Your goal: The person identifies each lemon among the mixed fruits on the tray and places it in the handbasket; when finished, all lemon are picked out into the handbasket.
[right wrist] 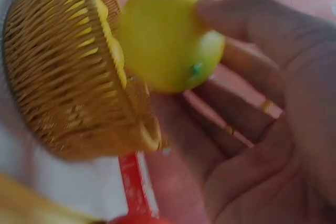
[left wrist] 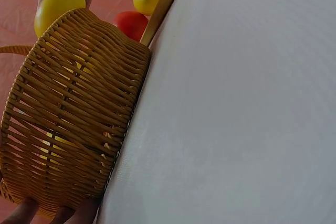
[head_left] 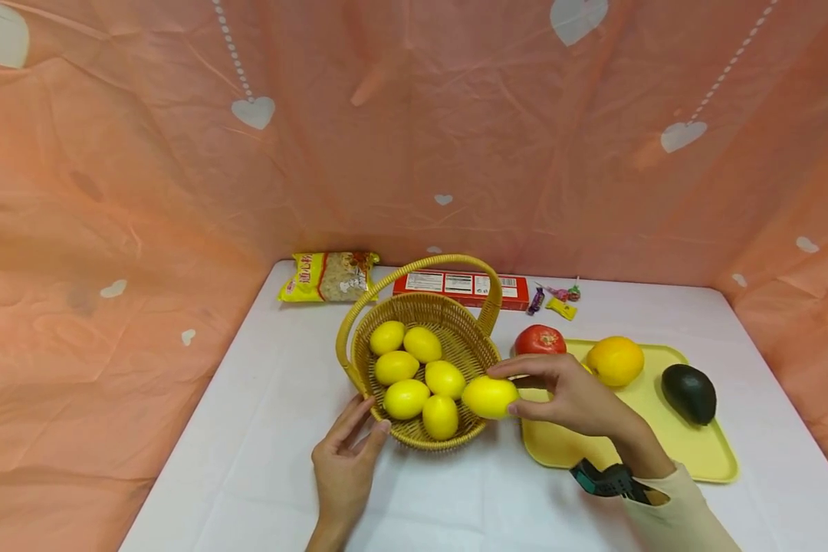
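A woven basket (head_left: 424,443) with a tall arched handle holds several yellow lemons (head_left: 405,399). My right hand (head_left: 573,395) pinches another lemon (head_left: 490,397) between thumb and fingers at the basket's right rim. In the right wrist view that lemon (right wrist: 168,38) shows a green spot near its end, slightly blurred. My left hand (head_left: 345,460) touches the basket's front left side, thumb and fingers spread along it. From the left wrist view, its fingertips (left wrist: 23,212) rest against the woven outer wall (left wrist: 73,108).
Right of the basket, a yellow tray (head_left: 628,452) bears an orange-yellow fruit (head_left: 616,361) and a dark green avocado (head_left: 688,394). A red tomato-like fruit (head_left: 540,340) sits by its left corner. Behind are a yellow food bag (head_left: 330,277), a red box (head_left: 458,285) and small candies (head_left: 561,308).
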Demonstrator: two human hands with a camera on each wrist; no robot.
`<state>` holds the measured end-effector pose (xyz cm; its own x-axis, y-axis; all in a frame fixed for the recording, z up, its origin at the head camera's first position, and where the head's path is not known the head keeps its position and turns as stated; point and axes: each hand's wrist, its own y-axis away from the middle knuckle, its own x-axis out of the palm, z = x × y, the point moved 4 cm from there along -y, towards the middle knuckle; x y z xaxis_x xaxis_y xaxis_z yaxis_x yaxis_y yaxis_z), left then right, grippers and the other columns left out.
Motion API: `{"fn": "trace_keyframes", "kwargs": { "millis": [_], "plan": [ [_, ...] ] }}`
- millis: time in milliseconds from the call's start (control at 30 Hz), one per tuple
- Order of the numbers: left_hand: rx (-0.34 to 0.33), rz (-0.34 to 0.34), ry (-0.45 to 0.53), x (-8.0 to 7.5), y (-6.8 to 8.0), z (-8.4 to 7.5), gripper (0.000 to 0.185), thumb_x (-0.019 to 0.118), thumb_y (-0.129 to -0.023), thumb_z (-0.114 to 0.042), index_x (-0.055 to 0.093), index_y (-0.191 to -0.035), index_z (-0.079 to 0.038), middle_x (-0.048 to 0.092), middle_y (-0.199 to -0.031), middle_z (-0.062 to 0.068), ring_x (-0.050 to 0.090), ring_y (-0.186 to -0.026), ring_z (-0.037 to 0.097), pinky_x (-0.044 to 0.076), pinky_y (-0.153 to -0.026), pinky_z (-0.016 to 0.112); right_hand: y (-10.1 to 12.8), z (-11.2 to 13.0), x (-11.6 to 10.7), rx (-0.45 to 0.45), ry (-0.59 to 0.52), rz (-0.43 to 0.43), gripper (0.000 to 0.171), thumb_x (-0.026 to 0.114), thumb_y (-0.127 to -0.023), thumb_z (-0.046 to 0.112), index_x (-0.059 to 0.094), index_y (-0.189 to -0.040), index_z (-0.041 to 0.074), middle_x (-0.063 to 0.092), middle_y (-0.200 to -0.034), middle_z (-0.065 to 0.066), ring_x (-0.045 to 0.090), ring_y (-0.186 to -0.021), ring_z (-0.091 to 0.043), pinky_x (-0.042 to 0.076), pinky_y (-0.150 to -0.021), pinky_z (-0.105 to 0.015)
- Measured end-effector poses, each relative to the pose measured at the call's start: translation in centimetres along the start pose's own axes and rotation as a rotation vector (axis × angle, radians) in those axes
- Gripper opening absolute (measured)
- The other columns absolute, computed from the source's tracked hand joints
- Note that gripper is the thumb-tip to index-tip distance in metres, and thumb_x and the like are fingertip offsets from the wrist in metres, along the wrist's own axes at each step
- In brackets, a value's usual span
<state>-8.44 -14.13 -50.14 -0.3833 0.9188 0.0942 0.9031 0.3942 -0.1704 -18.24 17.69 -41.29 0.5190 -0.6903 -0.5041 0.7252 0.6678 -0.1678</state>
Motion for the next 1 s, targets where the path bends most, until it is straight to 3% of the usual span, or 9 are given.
{"fn": "trace_keyframes", "kwargs": {
  "millis": [133,200,367,567,800,1000],
  "plan": [
    [-0.004,0.001,-0.006,0.0,-0.1,0.1,0.042,0.082,-0.091,0.011,0.075,-0.132,0.006,0.064,-0.151,0.026,0.074,-0.126,0.015,0.064,-0.097,0.024,-1.5,0.5,0.9,-0.008,0.115,0.055,0.04,0.086,-0.098,0.017,0.078,-0.137,0.024,0.077,-0.135,0.006,0.07,-0.129,-0.013,0.064,-0.106,-0.03],
    [-0.01,0.001,-0.011,0.0,-0.1,0.1,0.042,0.082,-0.092,0.01,0.075,-0.133,0.005,0.064,-0.151,0.025,0.074,-0.125,0.014,0.064,-0.097,0.024,-2.2,0.9,1.6,-0.006,0.145,0.075,0.04,0.086,-0.097,0.016,0.078,-0.135,0.023,0.078,-0.134,0.006,0.072,-0.123,-0.014,0.066,-0.103,-0.031],
    [-0.022,-0.007,-0.032,-0.1,-0.1,0.2,0.04,0.083,-0.093,0.007,0.077,-0.132,0.003,0.064,-0.151,0.024,0.073,-0.124,0.008,0.063,-0.097,0.023,-4.0,1.7,4.1,0.019,0.117,0.128,0.034,0.083,-0.095,0.01,0.081,-0.127,0.019,0.081,-0.125,0.003,0.075,-0.103,-0.018,0.07,-0.092,-0.041],
    [-0.019,-0.003,-0.02,0.1,-0.1,0.1,0.04,0.083,-0.093,0.007,0.076,-0.132,0.005,0.064,-0.151,0.024,0.073,-0.124,0.009,0.064,-0.097,0.023,-5.4,2.7,6.3,-0.021,0.116,0.131,0.032,0.082,-0.096,0.012,0.081,-0.127,0.021,0.08,-0.124,0.009,0.073,-0.112,-0.012,0.067,-0.101,-0.043],
    [-0.013,-0.002,-0.004,0.1,0.0,-0.1,0.041,0.082,-0.092,0.01,0.075,-0.132,0.008,0.064,-0.151,0.025,0.073,-0.125,0.008,0.064,-0.097,0.024,-4.4,2.5,5.0,-0.044,0.113,0.011,0.033,0.086,-0.096,0.019,0.082,-0.128,0.014,0.081,-0.128,0.002,0.074,-0.122,-0.018,0.065,-0.103,-0.032],
    [0.004,-0.006,-0.018,0.0,0.0,-0.1,0.04,0.082,-0.091,0.01,0.076,-0.131,0.007,0.064,-0.15,0.026,0.073,-0.125,0.01,0.064,-0.096,0.024,-1.6,0.8,2.2,0.011,0.002,-0.094,0.036,0.086,-0.096,0.008,0.08,-0.131,0.009,0.079,-0.132,-0.006,0.075,-0.119,-0.02,0.066,-0.1,-0.032]
  ]
}}
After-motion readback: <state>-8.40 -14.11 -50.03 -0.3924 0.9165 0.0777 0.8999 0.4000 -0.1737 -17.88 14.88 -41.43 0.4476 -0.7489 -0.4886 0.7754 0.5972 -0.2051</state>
